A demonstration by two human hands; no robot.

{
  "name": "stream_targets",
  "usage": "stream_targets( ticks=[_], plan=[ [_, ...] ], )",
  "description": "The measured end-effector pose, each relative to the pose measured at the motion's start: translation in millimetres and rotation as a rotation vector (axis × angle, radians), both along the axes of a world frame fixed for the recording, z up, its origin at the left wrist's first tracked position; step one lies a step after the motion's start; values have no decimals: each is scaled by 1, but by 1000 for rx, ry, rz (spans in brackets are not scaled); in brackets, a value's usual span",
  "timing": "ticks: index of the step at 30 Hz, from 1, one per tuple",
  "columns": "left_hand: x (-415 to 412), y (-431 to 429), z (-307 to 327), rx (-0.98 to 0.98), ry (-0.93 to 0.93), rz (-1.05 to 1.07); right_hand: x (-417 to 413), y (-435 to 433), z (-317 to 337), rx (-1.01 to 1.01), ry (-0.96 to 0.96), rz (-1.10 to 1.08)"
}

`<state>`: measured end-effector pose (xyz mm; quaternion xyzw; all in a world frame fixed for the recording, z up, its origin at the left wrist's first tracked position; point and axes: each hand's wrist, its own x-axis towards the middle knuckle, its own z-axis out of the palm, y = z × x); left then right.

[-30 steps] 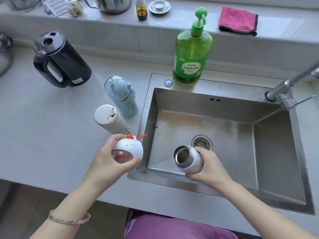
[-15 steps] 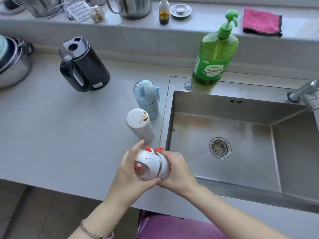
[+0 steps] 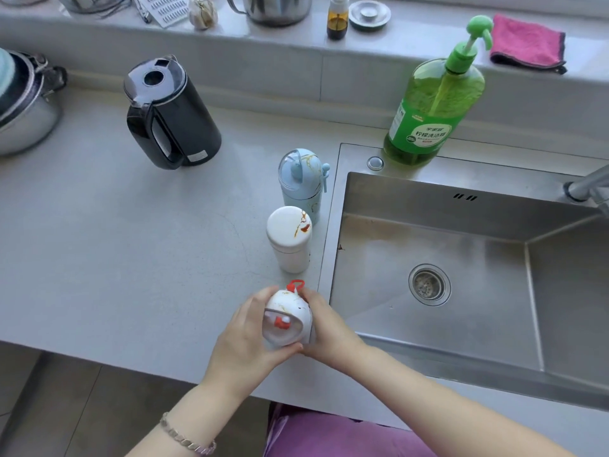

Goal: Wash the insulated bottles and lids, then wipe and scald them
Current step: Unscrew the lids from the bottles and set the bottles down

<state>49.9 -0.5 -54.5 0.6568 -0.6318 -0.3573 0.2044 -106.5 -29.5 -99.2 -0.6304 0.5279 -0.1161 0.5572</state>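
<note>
Bottle body hides within the curled grip of right hand (image 3: 331,329); left hand (image 3: 244,334) clasps domed lid (image 3: 286,319).

garlic (image 3: 202,11), amber bottle (image 3: 337,19) on ledge (image 3: 283,39); pot (image 3: 26,120) left.

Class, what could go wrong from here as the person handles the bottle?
1. The left hand and right hand hold the lidded bottle near the front edge of the counter; a slip might drop it to the floor.
2. The stained white bottle and blue bottle stand close by; a hand could knock them into the sink.
</note>
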Motion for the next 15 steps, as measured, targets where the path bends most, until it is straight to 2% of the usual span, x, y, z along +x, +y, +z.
stream_targets(
  ticks=[3, 6, 10, 13, 15],
  plan=[
    [-1, -3, -1, 12, -2, -4, -22, -13, 0, -85, 121, -96],
    [1, -6, 5, 36, -48, -15, -26, -45, 5, -159, 74, -342],
    [8, -7, 15, 85, -61, -41, 3, -85, 15, -58, -117, -288],
    [12, -13, 29, 56, -43, -29, 18, -90, 13, -93, -147, -352],
    [13, -23, 38, -47, 1, 28, 20, -88, 14, -166, -107, -408]
  ],
)
